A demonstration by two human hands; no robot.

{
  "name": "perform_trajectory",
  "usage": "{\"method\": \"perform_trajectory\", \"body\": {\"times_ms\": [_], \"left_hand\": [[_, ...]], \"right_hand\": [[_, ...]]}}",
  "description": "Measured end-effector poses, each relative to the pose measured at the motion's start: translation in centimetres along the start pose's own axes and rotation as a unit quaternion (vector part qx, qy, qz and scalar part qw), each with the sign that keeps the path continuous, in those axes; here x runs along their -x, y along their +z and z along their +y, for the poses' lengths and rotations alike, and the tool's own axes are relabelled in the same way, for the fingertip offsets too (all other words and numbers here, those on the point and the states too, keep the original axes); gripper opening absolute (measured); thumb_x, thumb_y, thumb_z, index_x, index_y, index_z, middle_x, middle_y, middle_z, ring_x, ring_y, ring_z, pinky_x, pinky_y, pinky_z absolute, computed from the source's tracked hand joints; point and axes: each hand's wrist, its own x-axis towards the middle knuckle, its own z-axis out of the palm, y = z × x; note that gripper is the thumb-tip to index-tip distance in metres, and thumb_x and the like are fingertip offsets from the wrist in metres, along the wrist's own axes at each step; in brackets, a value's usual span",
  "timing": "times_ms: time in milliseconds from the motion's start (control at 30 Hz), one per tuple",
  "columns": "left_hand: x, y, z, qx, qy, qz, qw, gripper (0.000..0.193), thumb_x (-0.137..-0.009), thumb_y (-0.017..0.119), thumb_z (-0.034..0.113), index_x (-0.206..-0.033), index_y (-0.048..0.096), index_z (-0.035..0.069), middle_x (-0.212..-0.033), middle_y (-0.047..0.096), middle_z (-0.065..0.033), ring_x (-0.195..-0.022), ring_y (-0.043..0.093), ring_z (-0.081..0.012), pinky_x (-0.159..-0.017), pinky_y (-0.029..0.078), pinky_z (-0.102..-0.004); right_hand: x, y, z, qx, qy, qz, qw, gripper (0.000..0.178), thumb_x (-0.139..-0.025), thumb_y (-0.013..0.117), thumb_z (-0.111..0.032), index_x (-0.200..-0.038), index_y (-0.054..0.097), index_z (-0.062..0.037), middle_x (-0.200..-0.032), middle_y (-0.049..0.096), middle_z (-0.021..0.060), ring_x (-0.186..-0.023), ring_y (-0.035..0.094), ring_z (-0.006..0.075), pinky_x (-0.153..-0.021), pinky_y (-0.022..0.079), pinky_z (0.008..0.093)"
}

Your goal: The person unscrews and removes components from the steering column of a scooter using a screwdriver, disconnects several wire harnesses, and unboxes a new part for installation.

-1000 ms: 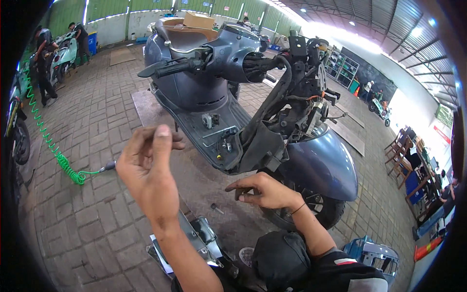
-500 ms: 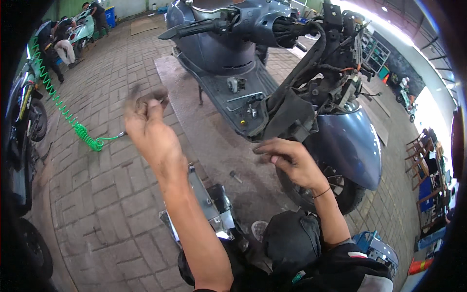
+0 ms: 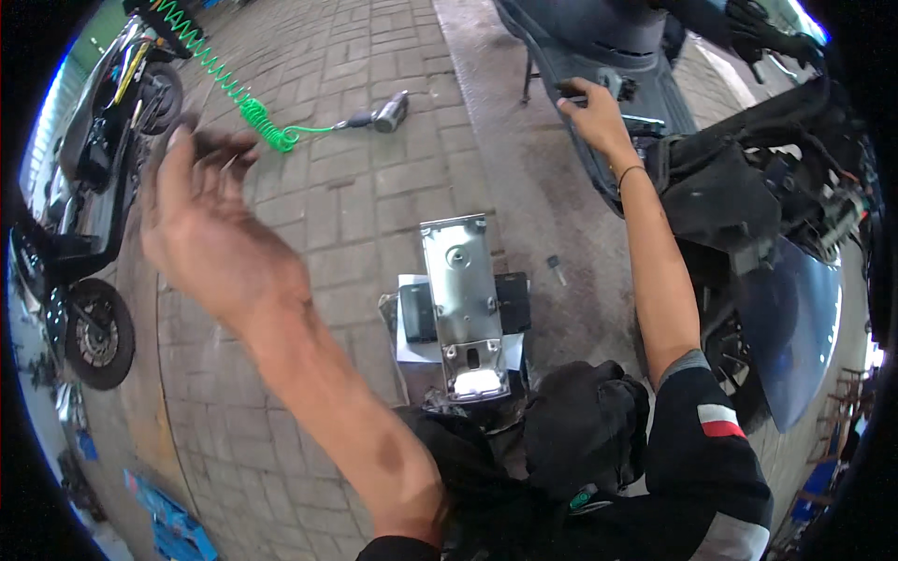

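My left hand (image 3: pixel 220 238) is raised over the brick floor at the left, its dirty fingers loosely curled and apart with nothing in them. Further off, my right hand (image 3: pixel 599 122) reaches over the footboard (image 3: pixel 585 150) of a grey-blue scooter, fingers apart. Just beyond its fingers lies a small metal part (image 3: pixel 615 82), and beside the hand a metal tool (image 3: pixel 644 122) rests on the footboard. A long silvery metal plate (image 3: pixel 461 271) lies before me, on top of dark blocks and white sheets.
An air impact wrench (image 3: pixel 391 112) lies on the bricks, joined to a green coiled hose (image 3: pixel 267 126). A small bolt-like piece (image 3: pixel 557 269) sits on the floor mat (image 3: pixel 571 220). A dark motorbike (image 3: pixel 98 178) stands at left; the scooter's front fender (image 3: pixel 795 337) is at right.
My view has swung left and down, bringing the whole metal plate and the impact wrench into sight. My right hand has moved forward over the footboard; my left is further left.
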Motion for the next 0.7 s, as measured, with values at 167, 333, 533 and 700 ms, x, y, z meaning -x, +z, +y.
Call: {"method": "perform_trajectory", "body": {"times_ms": [167, 333, 533, 700], "left_hand": [[-2.7, -3.3, 0.0, -0.105, 0.055, 0.102, 0.988, 0.015, -0.099, 0.06, 0.01, -0.104, 0.065, -0.004, -0.088, 0.063, -0.0056, -0.078, 0.058, -0.0134, -0.073, 0.049, -0.0326], [-3.1, -1.3, -5.1, -0.116, -0.009, 0.139, 0.983, 0.013, -0.1, 0.059, 0.011, -0.096, 0.063, 0.0, -0.082, 0.058, -0.0018, -0.072, 0.054, -0.0114, -0.07, 0.047, -0.0312], [-1.3, 2.6, -7.4, -0.331, 0.012, 0.013, 0.944, 0.017, -0.099, 0.061, 0.013, -0.096, 0.065, -0.003, -0.078, 0.06, -0.0049, -0.072, 0.056, -0.0151, -0.065, 0.045, -0.0326], [1.4, -8.2, -1.9, -0.589, 0.013, -0.212, 0.78, 0.01, -0.089, 0.065, 0.004, -0.095, 0.067, -0.003, -0.081, 0.067, -0.0185, -0.073, 0.063, -0.0369, -0.068, 0.048, -0.0433]], "right_hand": [[-1.3, 0.8, -10.3, -0.159, -0.086, -0.028, 0.983, 0.019, -0.088, 0.072, -0.007, -0.102, 0.074, 0.0055, -0.083, 0.074, 0.0126, -0.076, 0.072, 0.0166, -0.073, 0.056, 0.0307], [-13.5, -11.9, -22.0, -0.136, -0.309, 0.34, 0.877, 0.025, -0.087, 0.073, -0.017, -0.092, 0.072, 0.0078, -0.081, 0.074, 0.0129, -0.071, 0.066, 0.0179, -0.073, 0.052, 0.0334], [-39.3, -22.4, -21.0, -0.048, -0.169, 0.346, 0.922, 0.038, -0.086, 0.071, -0.023, -0.123, 0.074, -0.0132, -0.121, 0.074, 0.0151, -0.1, 0.074, 0.0305, -0.08, 0.063, 0.0395], [-46.9, -23.4, -16.0, 0.138, -0.003, 0.206, 0.969, 0.053, -0.077, 0.075, -0.04, -0.123, 0.073, -0.013, -0.124, 0.071, 0.0191, -0.117, 0.067, 0.0389, -0.101, 0.051, 0.0434]]}}
